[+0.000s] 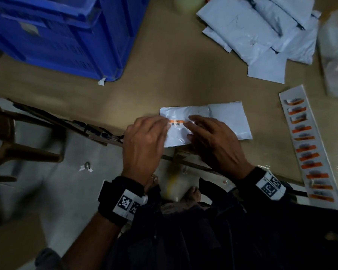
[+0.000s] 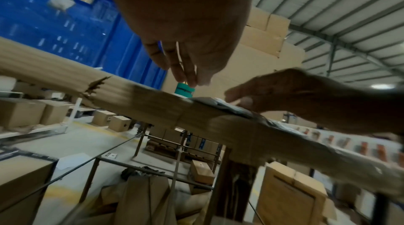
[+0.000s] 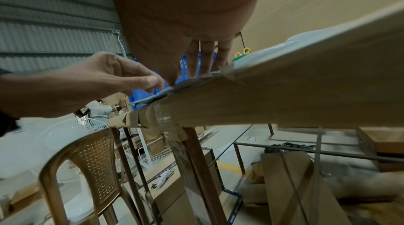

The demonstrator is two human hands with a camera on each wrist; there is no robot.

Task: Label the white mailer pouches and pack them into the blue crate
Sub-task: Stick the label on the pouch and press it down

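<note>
A white mailer pouch [image 1: 213, 121] lies flat on the cardboard-covered table [image 1: 164, 75], right at its near edge. Both hands work on it. The left hand [image 1: 142, 141] rests over the pouch's left end, fingers extended and pressing down beside a small orange-and-white barcode label [image 1: 176, 123] that sits on the pouch's upper face. The right hand [image 1: 215, 141] lies over the pouch just right of the label, its fingers likewise stretched out flat on the plastic — neither hand curls around anything. In the right wrist view the left hand's [image 3: 87, 81] thumb and forefinger come close together at the pouch's edge, though whether they pinch it cannot be told.

The blue crate [image 1: 53, 36] stands on the table beyond and to the left of the pouch, well apart from it. A loose pile of white mailer pouches [image 1: 261, 36] lies beyond and to the right of the pouch. A long label sheet [image 1: 310, 145] carrying a row of orange-and-white labels lies to the right of the pouch, running along the table toward its near edge. A brown plastic chair [image 3: 94, 159] stands left of the pouch — off the table, on the floor.
</note>
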